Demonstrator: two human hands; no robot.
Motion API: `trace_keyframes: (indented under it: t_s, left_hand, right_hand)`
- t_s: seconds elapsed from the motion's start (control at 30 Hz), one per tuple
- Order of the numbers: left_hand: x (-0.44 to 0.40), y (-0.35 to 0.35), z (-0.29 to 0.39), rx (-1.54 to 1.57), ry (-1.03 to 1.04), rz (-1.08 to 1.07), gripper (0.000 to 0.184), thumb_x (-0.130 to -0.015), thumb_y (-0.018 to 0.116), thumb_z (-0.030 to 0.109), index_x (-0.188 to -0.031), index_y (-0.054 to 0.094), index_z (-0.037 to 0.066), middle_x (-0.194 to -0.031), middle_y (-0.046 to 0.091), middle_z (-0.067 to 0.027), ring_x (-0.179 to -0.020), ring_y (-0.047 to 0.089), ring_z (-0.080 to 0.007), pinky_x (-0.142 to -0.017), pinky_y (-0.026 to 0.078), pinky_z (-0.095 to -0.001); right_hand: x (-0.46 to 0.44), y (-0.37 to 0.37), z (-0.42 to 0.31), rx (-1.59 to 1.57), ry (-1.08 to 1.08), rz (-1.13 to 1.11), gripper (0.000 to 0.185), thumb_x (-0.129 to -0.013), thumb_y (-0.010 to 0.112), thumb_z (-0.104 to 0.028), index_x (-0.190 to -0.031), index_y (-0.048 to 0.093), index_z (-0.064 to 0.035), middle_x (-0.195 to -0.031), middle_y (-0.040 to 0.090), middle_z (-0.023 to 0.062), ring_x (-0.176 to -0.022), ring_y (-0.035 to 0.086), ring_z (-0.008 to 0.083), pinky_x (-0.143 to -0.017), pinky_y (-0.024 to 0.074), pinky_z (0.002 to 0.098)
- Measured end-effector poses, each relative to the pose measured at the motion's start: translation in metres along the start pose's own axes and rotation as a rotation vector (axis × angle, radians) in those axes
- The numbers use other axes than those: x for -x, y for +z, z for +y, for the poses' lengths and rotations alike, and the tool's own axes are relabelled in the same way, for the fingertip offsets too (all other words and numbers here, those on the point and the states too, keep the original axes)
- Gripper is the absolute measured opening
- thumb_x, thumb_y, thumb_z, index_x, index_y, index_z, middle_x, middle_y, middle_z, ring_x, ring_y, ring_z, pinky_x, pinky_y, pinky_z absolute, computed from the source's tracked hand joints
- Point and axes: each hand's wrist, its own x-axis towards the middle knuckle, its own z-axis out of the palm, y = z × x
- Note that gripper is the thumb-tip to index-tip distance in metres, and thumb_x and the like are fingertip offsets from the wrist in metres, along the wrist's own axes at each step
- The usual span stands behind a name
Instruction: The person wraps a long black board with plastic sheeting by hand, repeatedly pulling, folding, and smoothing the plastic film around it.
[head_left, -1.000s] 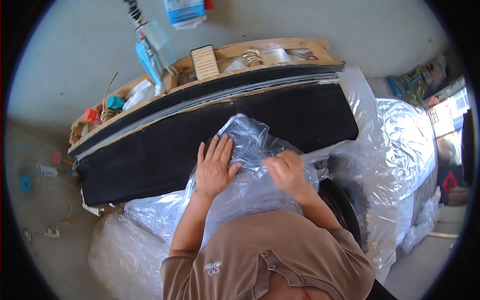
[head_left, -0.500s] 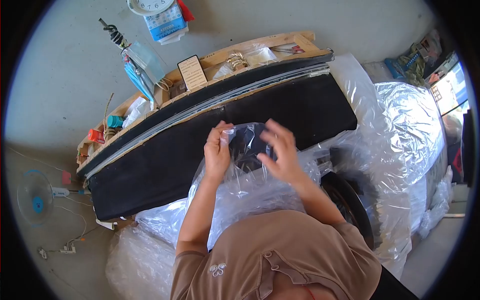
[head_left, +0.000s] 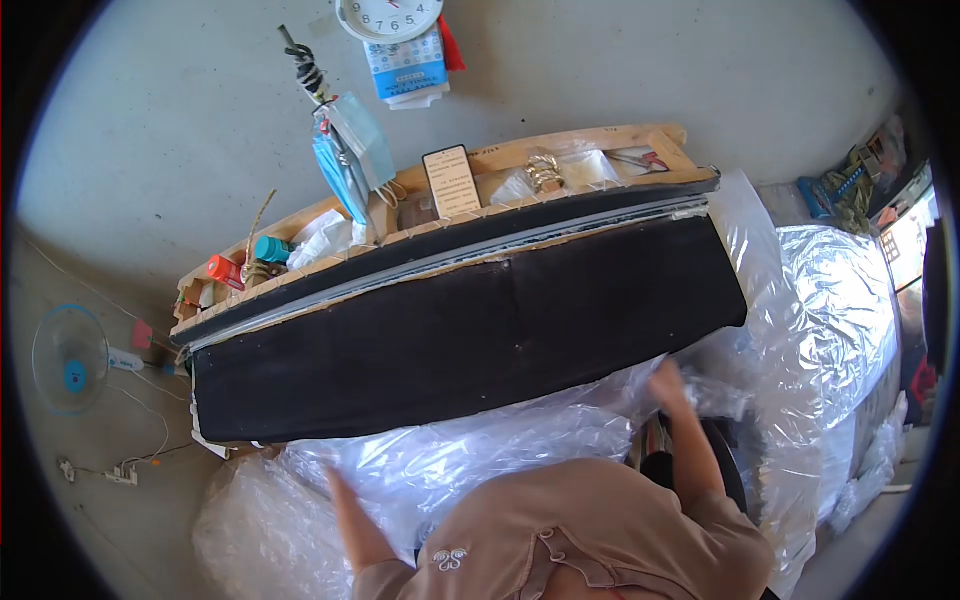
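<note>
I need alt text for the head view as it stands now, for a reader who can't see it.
A person in a brown shirt spreads both arms over clear plastic sheeting before a black tabletop. The right hand is near its front edge; the left hand is hard to make out. Behind, a wooden tray holds a phone.

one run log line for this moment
left hand: at plastic film, mostly hidden | right hand: beside black worktop | grips: unclear
</note>
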Motion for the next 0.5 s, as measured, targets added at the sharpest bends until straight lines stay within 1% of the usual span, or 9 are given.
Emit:
trace_keyframes:
  t_s: [0.03, 0.07, 0.1, 0.13, 0.2, 0.27, 0.37, 0.43, 0.5]
  left_hand:
    - [0.015, 0.007, -0.036, -0.114, -0.111, -0.130, 0.034, -0.082, 0.054, 0.020, -0.111, 0.055, 0.002, -0.108, 0.059, -0.0122, -0.096, 0.056, -0.0228, -0.084, 0.044, -0.0357]
    - [0.034, 0.013, -0.061, -0.245, -0.172, -0.275, 0.034, -0.081, 0.055, 0.019, -0.111, 0.056, 0.003, -0.108, 0.059, -0.0122, -0.096, 0.057, -0.0230, -0.083, 0.045, -0.0356]
    - [0.055, 0.020, -0.074, -0.377, -0.201, -0.425, 0.034, -0.081, 0.055, 0.019, -0.111, 0.056, 0.003, -0.107, 0.059, -0.0123, -0.096, 0.057, -0.0231, -0.083, 0.045, -0.0355]
    - [0.074, 0.022, -0.083, -0.516, -0.215, -0.574, 0.033, -0.081, 0.055, 0.018, -0.111, 0.056, 0.003, -0.107, 0.059, -0.0123, -0.095, 0.057, -0.0233, -0.083, 0.045, -0.0355]
    - [0.100, 0.021, -0.089, -0.793, -0.148, -0.834, 0.033, -0.080, 0.056, 0.017, -0.111, 0.056, 0.004, -0.106, 0.060, -0.0125, -0.094, 0.058, -0.0237, -0.082, 0.046, -0.0354]
    - [0.116, 0.013, -0.080, -1.037, 0.011, -1.049, 0.033, -0.080, 0.057, 0.016, -0.111, 0.056, 0.004, -0.105, 0.060, -0.0126, -0.094, 0.058, -0.0241, -0.081, 0.047, -0.0352]
    - [0.147, 0.016, -0.027, -1.237, 0.333, -1.240, 0.033, -0.079, 0.058, 0.014, -0.111, 0.057, 0.005, -0.104, 0.060, -0.0127, -0.093, 0.059, -0.0246, -0.080, 0.048, -0.0350]
    - [0.180, 0.036, 0.022, -1.254, 0.592, -1.335, 0.033, -0.079, 0.059, 0.013, -0.111, 0.057, 0.006, -0.103, 0.061, -0.0128, -0.092, 0.060, -0.0250, -0.079, 0.048, -0.0349]
    - [0.225, 0.067, 0.072, -1.175, 0.903, -1.405, 0.033, -0.078, 0.060, 0.012, -0.111, 0.058, 0.006, -0.103, 0.061, -0.0129, -0.091, 0.061, -0.0254, -0.078, 0.049, -0.0348]
  right_hand:
    - [0.013, 0.026, -0.043, -0.027, -0.176, -0.128, 0.029, -0.072, 0.058, -0.020, -0.085, 0.062, 0.0053, -0.089, 0.064, 0.0198, -0.084, 0.061, 0.0297, -0.074, 0.0459, 0.0408]
    - [0.025, 0.057, -0.084, -0.062, -0.338, -0.281, 0.029, -0.072, 0.057, -0.020, -0.086, 0.062, 0.0051, -0.089, 0.064, 0.0198, -0.085, 0.060, 0.0298, -0.075, 0.0457, 0.0408]
    - [0.036, 0.075, -0.117, -0.095, -0.445, -0.383, 0.029, -0.073, 0.057, -0.020, -0.086, 0.062, 0.0049, -0.090, 0.063, 0.0198, -0.086, 0.060, 0.0298, -0.075, 0.0455, 0.0408]
    - [0.049, 0.094, -0.147, -0.137, -0.533, -0.488, 0.029, -0.073, 0.057, -0.021, -0.087, 0.062, 0.0048, -0.091, 0.063, 0.0198, -0.086, 0.060, 0.0299, -0.076, 0.0453, 0.0408]
    - [0.070, 0.115, -0.190, -0.194, -0.653, -0.641, 0.030, -0.074, 0.056, -0.021, -0.088, 0.061, 0.0045, -0.092, 0.063, 0.0198, -0.088, 0.059, 0.0299, -0.077, 0.0450, 0.0409]
    - [0.083, 0.120, -0.215, -0.234, -0.741, -0.726, 0.030, -0.075, 0.056, -0.022, -0.089, 0.061, 0.0041, -0.093, 0.062, 0.0197, -0.089, 0.059, 0.0300, -0.078, 0.0446, 0.0409]
    - [0.094, 0.115, -0.239, -0.298, -0.844, -0.757, 0.031, -0.076, 0.055, -0.023, -0.090, 0.061, 0.0037, -0.095, 0.062, 0.0197, -0.091, 0.058, 0.0302, -0.080, 0.0440, 0.0410]
    - [0.098, 0.101, -0.249, -0.331, -0.911, -0.724, 0.031, -0.077, 0.054, -0.023, -0.091, 0.061, 0.0033, -0.096, 0.061, 0.0197, -0.092, 0.057, 0.0302, -0.081, 0.0437, 0.0411]
    - [0.103, 0.079, -0.256, -0.349, -0.971, -0.642, 0.032, -0.077, 0.053, -0.024, -0.092, 0.061, 0.0030, -0.097, 0.061, 0.0196, -0.094, 0.057, 0.0303, -0.082, 0.0433, 0.0411]
